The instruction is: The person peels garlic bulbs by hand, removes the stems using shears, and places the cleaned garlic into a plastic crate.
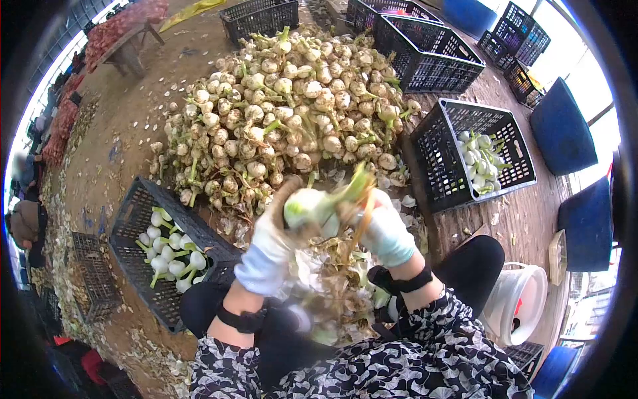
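Observation:
My gloved left hand (269, 243) is wrapped around a white onion (306, 207) with a pale green stem. My gloved right hand (384, 229) is closed at the stem end, where brown, dry outer leaves hang down; motion blurs its fingers. Just beyond both hands rises a large heap of unpeeled onions (279, 110) with dirty roots and skins. Loose papery peelings (332, 286) lie below the hands, between my legs. To the left, a black crate (149, 286) contains several clean white onions (171, 253) with short green stems.
At right, another black crate (438, 166) holds peeled onions (480, 159). More black crates (432, 56) stand behind the heap. A white bucket (512, 302) is beside my right knee, with blue tubs (563, 126) farther right. Red mesh sacks (123, 30) and people (26, 223) appear at left.

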The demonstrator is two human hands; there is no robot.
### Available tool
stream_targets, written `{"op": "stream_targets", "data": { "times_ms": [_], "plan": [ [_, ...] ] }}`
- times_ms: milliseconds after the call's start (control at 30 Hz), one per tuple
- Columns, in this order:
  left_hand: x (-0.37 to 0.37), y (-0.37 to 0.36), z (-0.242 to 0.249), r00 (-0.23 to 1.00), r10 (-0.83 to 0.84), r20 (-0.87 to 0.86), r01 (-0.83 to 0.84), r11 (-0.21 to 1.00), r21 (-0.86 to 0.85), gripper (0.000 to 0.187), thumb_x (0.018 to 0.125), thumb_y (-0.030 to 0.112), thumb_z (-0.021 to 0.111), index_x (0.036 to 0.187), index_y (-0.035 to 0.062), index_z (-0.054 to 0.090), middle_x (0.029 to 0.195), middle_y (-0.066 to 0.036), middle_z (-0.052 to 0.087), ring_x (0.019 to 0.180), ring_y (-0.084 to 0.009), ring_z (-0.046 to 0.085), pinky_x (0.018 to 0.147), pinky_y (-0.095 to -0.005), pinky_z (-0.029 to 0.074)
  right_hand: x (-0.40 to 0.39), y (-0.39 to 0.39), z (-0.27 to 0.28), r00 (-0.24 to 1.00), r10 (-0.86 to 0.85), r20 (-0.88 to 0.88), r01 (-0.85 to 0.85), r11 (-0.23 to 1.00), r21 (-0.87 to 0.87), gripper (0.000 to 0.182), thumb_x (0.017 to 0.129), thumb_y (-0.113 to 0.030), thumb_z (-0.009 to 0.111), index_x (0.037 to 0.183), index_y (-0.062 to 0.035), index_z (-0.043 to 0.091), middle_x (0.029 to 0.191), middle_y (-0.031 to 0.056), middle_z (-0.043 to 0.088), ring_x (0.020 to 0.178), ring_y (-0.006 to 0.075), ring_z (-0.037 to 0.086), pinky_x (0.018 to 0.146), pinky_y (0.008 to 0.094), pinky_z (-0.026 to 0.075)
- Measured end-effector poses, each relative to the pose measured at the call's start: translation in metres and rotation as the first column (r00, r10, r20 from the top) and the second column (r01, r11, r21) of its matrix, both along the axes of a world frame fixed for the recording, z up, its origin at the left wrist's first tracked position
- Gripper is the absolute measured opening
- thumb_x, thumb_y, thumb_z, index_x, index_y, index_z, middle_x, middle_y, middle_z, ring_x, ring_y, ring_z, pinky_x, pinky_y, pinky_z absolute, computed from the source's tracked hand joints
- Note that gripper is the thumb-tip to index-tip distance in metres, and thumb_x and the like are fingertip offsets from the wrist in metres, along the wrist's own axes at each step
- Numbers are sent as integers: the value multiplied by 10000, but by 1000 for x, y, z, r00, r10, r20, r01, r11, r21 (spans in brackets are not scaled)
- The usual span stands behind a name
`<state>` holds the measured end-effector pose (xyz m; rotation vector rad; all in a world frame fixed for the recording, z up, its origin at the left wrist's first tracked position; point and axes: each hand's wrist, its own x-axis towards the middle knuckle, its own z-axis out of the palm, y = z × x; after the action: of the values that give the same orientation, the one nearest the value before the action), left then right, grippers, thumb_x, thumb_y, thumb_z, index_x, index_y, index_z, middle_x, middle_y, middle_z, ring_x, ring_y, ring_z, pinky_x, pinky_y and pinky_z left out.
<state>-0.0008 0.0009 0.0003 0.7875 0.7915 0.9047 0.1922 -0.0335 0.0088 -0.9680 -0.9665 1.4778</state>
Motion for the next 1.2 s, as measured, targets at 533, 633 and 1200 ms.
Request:
{"op": "stream_targets", "data": {
  "times_ms": [533,633,1200],
  "plan": [
    [-14,1,1,971,-140,-195,179,963,200,851,624,34,822,1343,-72,377,1280,-155,512,1122,-197,533,955,-302,449,19,37,-14,865,208,456,-140,974,-179,601,819,-431,641,1190,28,525,1001,158,636,847,208,608,713,321,494],
    [-11,1,12,973,-156,-172,191,959,210,813,643,-7,776,1347,-73,375,1240,-158,549,1100,-191,552,950,-304,455,7,35,-2,793,248,556,-302,953,7,592,818,-478,663,1112,18,530,922,70,588,790,117,567,669,276,507],
    [-17,0,1,962,-263,72,253,959,127,944,616,135,793,1403,-32,299,1262,-172,535,1112,-264,568,915,-343,491,5,26,-14,674,-3,739,-51,997,51,191,810,-139,625,931,8,604,799,173,635,730,263,634,643,352,504]
  ]
}}
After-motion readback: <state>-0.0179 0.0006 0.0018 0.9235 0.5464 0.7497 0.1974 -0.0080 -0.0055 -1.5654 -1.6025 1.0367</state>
